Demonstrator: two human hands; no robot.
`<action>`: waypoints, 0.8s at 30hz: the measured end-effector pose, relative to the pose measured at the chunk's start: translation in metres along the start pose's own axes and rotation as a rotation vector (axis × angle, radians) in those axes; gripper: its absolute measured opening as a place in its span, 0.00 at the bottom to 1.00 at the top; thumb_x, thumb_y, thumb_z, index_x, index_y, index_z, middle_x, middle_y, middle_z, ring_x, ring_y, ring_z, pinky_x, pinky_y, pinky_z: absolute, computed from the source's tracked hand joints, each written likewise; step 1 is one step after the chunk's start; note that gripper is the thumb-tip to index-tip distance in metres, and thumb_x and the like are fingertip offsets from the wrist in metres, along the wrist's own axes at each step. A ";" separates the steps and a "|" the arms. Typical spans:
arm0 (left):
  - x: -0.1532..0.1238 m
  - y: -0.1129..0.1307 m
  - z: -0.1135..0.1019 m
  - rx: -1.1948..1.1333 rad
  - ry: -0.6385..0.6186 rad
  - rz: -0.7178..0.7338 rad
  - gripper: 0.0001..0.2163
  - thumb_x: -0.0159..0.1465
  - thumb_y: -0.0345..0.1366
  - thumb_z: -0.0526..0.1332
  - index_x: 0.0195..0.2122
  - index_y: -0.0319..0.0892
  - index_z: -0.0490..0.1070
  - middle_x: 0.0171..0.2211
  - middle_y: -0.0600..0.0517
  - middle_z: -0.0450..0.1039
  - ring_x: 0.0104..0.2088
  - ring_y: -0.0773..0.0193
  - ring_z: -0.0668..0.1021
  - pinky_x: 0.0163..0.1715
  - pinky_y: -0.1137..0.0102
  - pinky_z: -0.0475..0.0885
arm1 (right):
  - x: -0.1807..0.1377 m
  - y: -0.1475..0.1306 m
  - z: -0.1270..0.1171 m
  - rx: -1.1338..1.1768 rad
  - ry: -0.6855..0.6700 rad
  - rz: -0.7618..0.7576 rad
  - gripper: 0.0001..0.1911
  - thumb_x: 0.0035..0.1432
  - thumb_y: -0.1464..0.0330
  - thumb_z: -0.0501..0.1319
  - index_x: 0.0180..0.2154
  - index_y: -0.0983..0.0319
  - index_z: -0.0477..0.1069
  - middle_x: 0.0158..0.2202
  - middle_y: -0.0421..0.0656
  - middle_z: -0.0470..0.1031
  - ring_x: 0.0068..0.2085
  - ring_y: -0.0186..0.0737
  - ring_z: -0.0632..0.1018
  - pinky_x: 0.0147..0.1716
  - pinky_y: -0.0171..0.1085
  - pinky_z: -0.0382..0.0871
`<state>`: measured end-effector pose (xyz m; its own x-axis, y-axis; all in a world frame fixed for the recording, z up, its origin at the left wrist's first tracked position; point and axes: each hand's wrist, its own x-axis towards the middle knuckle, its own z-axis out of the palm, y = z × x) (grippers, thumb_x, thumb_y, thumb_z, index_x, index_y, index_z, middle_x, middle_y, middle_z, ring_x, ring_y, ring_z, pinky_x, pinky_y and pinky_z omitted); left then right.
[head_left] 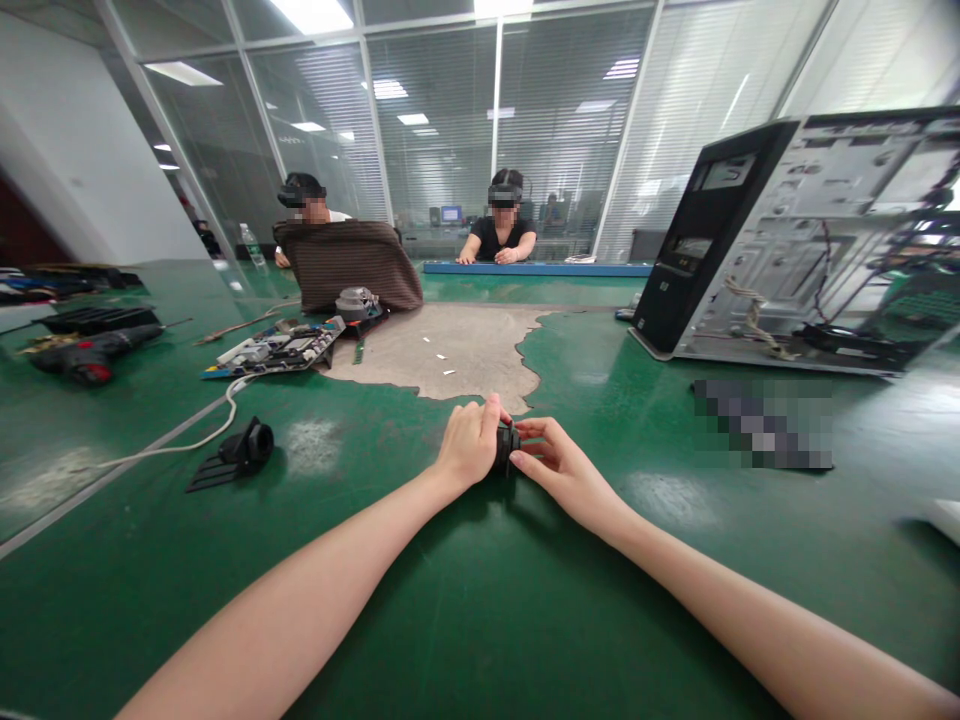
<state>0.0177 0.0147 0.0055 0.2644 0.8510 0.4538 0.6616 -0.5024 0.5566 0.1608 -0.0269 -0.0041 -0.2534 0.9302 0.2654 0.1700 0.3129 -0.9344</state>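
Both my hands meet over a small black part (507, 447) on the green table (480, 600), just below the worn bare patch (450, 355). My left hand (469, 445) is curled round the part's left side. My right hand (555, 465) pinches its right side with thumb and fingertips. Most of the part is hidden between the hands, so I cannot make out what it is.
An open computer case (810, 240) lies at the right. A circuit board (277, 350) and fan (358, 302) sit at the back left, a black camera-like part (240, 450) with a white cable nearer. A power drill (90, 355) is far left. Two people sit across the table.
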 end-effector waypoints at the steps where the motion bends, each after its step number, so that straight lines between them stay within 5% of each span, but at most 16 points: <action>1: 0.000 0.000 0.000 0.000 0.002 -0.002 0.28 0.66 0.42 0.32 0.27 0.42 0.71 0.28 0.52 0.74 0.32 0.64 0.74 0.37 0.68 0.65 | 0.000 0.001 0.000 -0.003 -0.017 0.000 0.12 0.53 0.66 0.57 0.40 0.59 0.60 0.38 0.41 0.68 0.40 0.37 0.73 0.41 0.41 0.70; 24: 0.000 0.001 -0.001 -0.022 -0.006 -0.004 0.28 0.66 0.42 0.32 0.27 0.42 0.71 0.28 0.52 0.74 0.32 0.64 0.74 0.37 0.68 0.65 | -0.004 -0.005 -0.001 0.008 -0.019 -0.053 0.08 0.54 0.66 0.57 0.37 0.58 0.61 0.39 0.41 0.67 0.41 0.36 0.73 0.42 0.40 0.70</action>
<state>0.0179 0.0142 0.0070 0.2658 0.8537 0.4477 0.6471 -0.5023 0.5736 0.1620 -0.0316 -0.0005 -0.2798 0.9087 0.3099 0.1485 0.3598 -0.9211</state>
